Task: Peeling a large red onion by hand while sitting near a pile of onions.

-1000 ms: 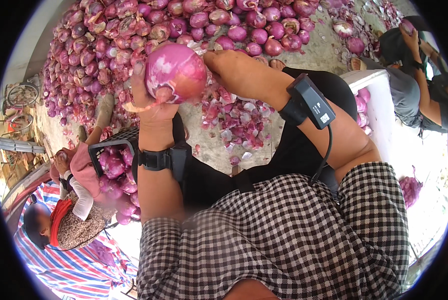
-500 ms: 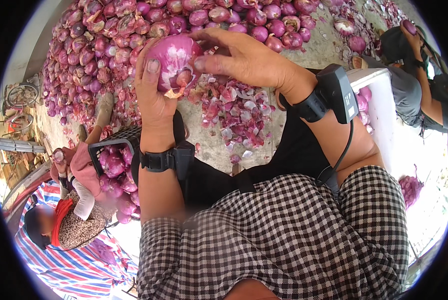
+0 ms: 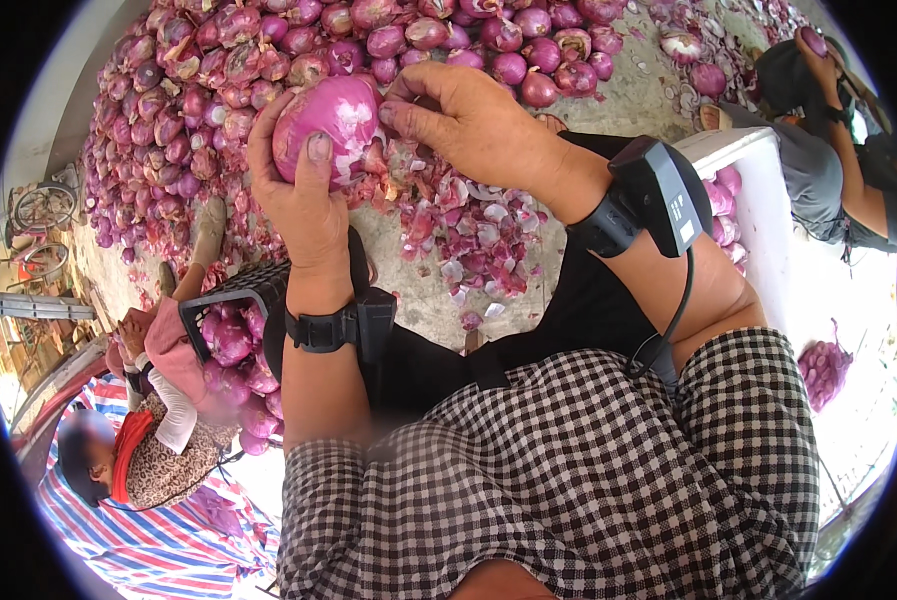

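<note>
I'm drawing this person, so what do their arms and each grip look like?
The sleeves are short, black-and-white checked. Each arm has a black wrist band with a black box; the right box has pale markings and a black cable. The left grip and right grip are bare.

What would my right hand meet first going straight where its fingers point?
Probably the big purple onion in your left hand; your right hand is close beside it, though whether they touch is unclear.
</note>
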`<control>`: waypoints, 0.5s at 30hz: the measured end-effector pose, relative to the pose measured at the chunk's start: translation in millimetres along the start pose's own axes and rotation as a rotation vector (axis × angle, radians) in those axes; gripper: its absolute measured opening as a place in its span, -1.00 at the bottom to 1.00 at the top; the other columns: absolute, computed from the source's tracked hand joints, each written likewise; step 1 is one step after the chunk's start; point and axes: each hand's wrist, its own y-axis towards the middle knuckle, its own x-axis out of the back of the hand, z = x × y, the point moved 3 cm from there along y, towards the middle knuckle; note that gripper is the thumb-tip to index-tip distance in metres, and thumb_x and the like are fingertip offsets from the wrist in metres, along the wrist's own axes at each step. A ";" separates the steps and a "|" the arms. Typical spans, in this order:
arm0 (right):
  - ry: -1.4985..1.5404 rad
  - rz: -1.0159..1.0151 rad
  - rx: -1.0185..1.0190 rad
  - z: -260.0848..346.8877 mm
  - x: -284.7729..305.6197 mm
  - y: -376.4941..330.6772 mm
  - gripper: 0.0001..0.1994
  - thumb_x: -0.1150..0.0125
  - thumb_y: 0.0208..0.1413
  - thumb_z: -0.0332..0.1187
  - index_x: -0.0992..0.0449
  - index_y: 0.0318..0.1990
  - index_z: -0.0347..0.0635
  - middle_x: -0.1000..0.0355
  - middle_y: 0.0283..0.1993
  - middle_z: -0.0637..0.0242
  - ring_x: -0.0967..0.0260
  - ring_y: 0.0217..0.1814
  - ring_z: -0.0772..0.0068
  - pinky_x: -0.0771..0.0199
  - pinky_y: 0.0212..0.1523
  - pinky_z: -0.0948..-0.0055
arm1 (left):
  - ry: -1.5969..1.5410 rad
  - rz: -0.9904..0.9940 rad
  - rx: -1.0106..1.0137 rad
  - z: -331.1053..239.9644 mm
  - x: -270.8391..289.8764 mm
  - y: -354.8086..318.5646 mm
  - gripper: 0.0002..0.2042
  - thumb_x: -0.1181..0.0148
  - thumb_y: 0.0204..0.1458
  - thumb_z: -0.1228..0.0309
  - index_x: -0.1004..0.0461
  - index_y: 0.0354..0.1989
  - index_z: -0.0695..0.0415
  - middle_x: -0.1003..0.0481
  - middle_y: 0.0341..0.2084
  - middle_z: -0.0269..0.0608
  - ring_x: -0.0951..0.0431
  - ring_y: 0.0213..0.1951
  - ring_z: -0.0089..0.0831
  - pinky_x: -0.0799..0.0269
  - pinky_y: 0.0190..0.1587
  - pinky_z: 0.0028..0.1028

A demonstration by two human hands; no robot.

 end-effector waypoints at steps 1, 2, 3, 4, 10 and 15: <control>0.006 0.008 -0.017 1.7 2.0 -0.7 -0.69 -0.16 0.09 -0.22 -0.46 -0.30 -0.38 -0.44 -0.42 -0.08 -0.43 -0.34 -0.07 -0.40 -0.31 0.18 | -0.011 -0.003 0.006 0.5 0.6 -0.1 -0.47 -0.30 -0.05 0.24 -0.33 0.05 0.26 -0.39 -0.06 -0.13 -0.42 -0.04 -0.37 -0.35 0.06 -0.39; 0.012 0.016 -0.033 4.3 3.4 -1.0 -0.71 -0.16 0.08 -0.24 -0.47 -0.30 -0.38 -0.44 -0.41 -0.08 -0.42 -0.34 -0.09 -0.40 -0.31 0.17 | -0.023 -0.006 0.011 0.8 0.7 -0.4 -0.47 -0.30 -0.05 0.23 -0.32 0.05 0.26 -0.39 -0.06 -0.13 -0.42 -0.03 -0.36 -0.35 0.06 -0.38; 0.020 0.008 -0.033 3.2 3.4 -1.3 -0.72 -0.16 0.07 -0.25 -0.47 -0.30 -0.38 -0.45 -0.41 -0.07 -0.43 -0.34 -0.07 -0.41 -0.31 0.18 | -0.034 -0.008 0.017 1.0 0.8 -0.6 -0.46 -0.29 -0.05 0.23 -0.32 0.05 0.26 -0.38 -0.05 -0.12 -0.42 -0.03 -0.36 -0.35 0.07 -0.38; 0.028 0.000 -0.033 1.0 2.9 -1.4 -0.73 -0.16 0.06 -0.26 -0.47 -0.31 -0.38 -0.45 -0.41 -0.06 -0.43 -0.34 -0.05 -0.41 -0.31 0.19 | -0.063 -0.012 0.026 1.2 0.6 -0.8 -0.46 -0.29 -0.05 0.23 -0.32 0.06 0.26 -0.38 -0.05 -0.12 -0.42 -0.03 -0.35 -0.35 0.07 -0.37; 0.082 -0.017 -0.034 -3.1 5.9 1.0 -0.78 -0.18 -0.04 -0.34 -0.48 -0.37 -0.38 -0.46 -0.45 0.02 -0.46 -0.38 0.08 -0.43 -0.30 0.25 | -0.097 -0.011 0.062 -1.1 -0.5 -1.0 -0.46 -0.29 -0.05 0.23 -0.31 0.06 0.27 -0.37 -0.03 -0.10 -0.43 -0.02 -0.31 -0.39 0.05 -0.33; 0.062 -0.027 -0.050 -5.6 7.3 4.2 -0.80 -0.25 -0.14 -0.38 -0.45 -0.46 -0.38 -0.42 -0.54 0.06 -0.40 -0.48 0.19 -0.40 -0.37 0.29 | -0.103 0.004 0.073 1.2 -0.1 0.3 -0.45 -0.28 -0.04 0.21 -0.29 0.06 0.28 -0.37 -0.04 -0.07 -0.44 -0.02 -0.27 -0.42 0.03 -0.32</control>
